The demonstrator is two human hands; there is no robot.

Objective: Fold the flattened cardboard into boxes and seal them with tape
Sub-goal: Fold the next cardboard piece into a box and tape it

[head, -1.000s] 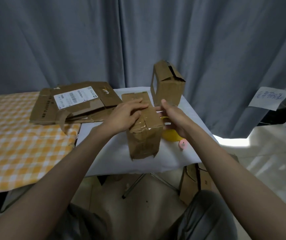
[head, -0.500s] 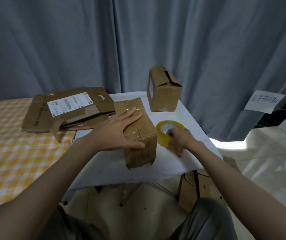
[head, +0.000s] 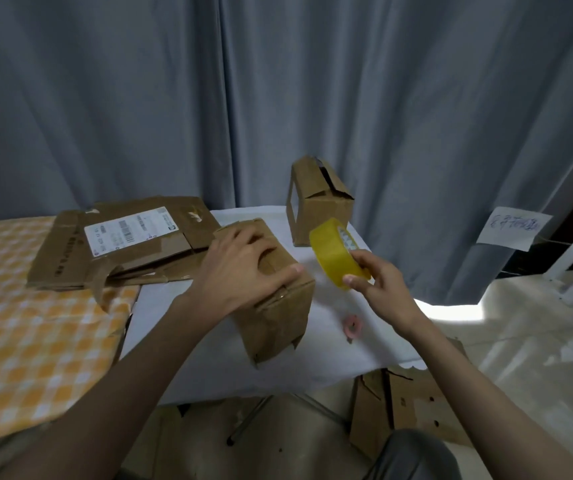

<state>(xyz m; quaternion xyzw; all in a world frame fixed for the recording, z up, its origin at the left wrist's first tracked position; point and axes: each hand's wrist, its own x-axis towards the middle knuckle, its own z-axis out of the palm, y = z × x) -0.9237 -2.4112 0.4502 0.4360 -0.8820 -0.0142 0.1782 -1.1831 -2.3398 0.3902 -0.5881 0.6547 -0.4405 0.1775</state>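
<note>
Raised off the white table (head: 330, 355) since half a second earlier: yellow tape roll (head: 337, 256), pinched at its rim by right hand (head: 378, 289), thumb and fingers closed on it, held in the air above the tabletop. Grey pleated curtain (head: 278, 98) behind. Checked orange cloth (head: 35, 341), left. Flattened cardboard (head: 122, 244), printed label uppermost, lying across cloth and table. Folded box (head: 278, 317), brown, creased, under left hand (head: 243, 271), palm pressing flat on its top. Second box (head: 319, 209), upright, flaps unsealed, contents not visible. Small pink ring (head: 352, 326) beside the folded box

Left hand (head: 243, 268) presses box (head: 271, 299); right hand (head: 378, 282) lifts tape roll (head: 335, 256).
</note>
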